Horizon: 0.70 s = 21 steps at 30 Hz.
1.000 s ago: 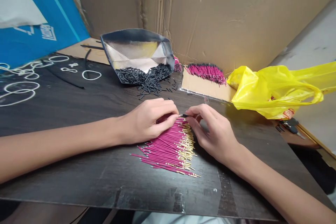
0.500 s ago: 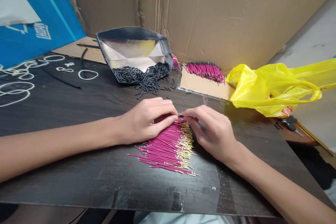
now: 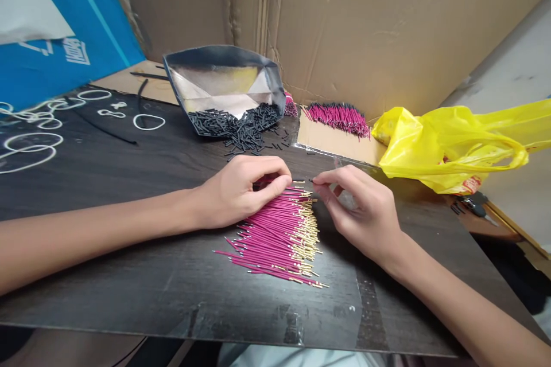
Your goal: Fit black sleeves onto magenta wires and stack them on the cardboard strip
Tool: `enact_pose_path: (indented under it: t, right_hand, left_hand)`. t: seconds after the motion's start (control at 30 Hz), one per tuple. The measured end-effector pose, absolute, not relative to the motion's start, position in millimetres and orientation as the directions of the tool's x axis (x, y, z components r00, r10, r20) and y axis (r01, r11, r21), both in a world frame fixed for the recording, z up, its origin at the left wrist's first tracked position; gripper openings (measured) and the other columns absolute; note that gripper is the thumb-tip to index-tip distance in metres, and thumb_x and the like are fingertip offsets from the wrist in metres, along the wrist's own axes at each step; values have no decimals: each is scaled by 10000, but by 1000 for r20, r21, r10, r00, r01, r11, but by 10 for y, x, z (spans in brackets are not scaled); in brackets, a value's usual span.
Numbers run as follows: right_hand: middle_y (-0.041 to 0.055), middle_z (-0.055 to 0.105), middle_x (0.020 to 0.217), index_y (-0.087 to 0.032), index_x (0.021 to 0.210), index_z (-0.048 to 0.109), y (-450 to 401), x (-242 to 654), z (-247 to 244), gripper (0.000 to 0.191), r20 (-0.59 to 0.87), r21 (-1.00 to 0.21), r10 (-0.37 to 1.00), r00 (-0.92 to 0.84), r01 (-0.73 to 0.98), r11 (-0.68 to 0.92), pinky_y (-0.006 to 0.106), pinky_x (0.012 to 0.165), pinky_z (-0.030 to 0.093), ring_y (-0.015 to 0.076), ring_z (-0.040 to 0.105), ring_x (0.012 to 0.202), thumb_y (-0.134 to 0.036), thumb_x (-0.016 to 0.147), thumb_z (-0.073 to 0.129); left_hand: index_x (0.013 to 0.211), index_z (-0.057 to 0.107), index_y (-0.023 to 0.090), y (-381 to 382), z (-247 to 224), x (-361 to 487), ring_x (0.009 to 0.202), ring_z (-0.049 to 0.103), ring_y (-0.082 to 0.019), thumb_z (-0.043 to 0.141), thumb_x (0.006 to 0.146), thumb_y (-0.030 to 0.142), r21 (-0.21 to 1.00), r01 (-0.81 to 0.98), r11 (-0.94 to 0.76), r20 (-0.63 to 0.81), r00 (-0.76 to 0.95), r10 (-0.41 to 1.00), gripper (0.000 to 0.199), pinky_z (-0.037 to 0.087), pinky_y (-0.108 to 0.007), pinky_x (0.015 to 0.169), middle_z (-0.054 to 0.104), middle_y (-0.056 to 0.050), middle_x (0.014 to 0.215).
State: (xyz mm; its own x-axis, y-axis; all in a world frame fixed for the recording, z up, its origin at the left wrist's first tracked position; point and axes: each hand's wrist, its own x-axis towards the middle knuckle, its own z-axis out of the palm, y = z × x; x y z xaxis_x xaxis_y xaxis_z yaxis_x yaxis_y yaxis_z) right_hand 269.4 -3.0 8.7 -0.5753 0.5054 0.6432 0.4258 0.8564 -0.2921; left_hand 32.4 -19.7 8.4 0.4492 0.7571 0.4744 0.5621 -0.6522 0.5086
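Note:
My left hand (image 3: 247,189) is closed in a pinch on a thin wire, whose gold-coloured tip (image 3: 298,182) sticks out to the right past the fingertips. Facing it, thumb and forefinger of my right hand (image 3: 359,203) are pressed together on a small black sleeve (image 3: 310,180). A short gap separates the sleeve from the gold tip. Below and between the hands, a fanned pile of magenta wires (image 3: 267,241) lies on the dark table, gold-coloured ends toward the right. The left fingers rest over the pile's upper left part.
Behind the hands, a cut-open box (image 3: 224,57) spills short black sleeves (image 3: 245,132). Magenta wires with black ends (image 3: 340,117) lie on cardboard (image 3: 340,146). A yellow plastic bag (image 3: 443,143) sits at right, white rubber bands (image 3: 148,121) at left. Cardboard walls (image 3: 365,23) stand behind.
My right hand has moved a little to the right, away from the left, and a gap with the gold tip and black sleeve now shows. The left hand has barely shifted.

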Motion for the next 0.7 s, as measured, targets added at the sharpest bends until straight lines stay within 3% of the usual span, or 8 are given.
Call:
enact_pose_path:
  t: [0.27,0.7]
  right_hand:
    - [36,676,913,-179,984,632,-16,2664,58,102,606,-309,510,-610,411,858,288,746,498,150,612,828,-112,963,557]
    - [19,685,942,-197,1055,579,-40,2645,14,136,617,-316,501,-607,391,864,261,750,528,129,646,817,-102,956,574]
  left_hand:
    - [823,612,149,-197,90,328,655,499,-87,512,987,235,516,553,-655,467,459,756,211,381,-227,650,584,29,725]
    - [895,650,157,-202,69,324,752,595,-115,520,983,207,440,543,-715,489,523,698,165,430,-235,711,675,-11,832]
